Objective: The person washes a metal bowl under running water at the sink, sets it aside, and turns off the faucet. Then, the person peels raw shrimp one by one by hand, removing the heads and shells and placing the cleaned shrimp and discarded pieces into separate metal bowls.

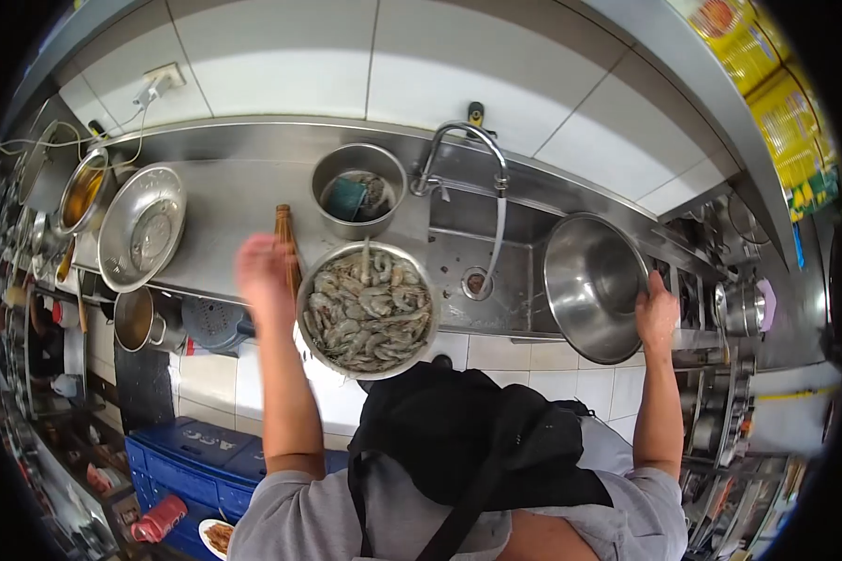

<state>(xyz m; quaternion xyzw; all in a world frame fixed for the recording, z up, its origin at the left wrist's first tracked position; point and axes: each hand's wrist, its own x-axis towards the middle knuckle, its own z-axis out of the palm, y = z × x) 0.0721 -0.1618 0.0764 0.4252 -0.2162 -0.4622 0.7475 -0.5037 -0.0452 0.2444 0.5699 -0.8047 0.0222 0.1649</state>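
head view: steel counter (234, 208) along tiled wall (271, 56); right hand (658, 309) pinching basin (594, 280) rim, left hand (264, 268) too blurred to tell.

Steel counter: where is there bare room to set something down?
The clearest patch of counter lies between the wide bowl and the brown brush. Crowding runs from there to the sink, where the pot and shrimp bowl stand close.

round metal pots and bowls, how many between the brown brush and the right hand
3: the pot holding a green pad, the shrimp bowl in front of it, and the large bowl at the right hand. More could be hidden underneath.
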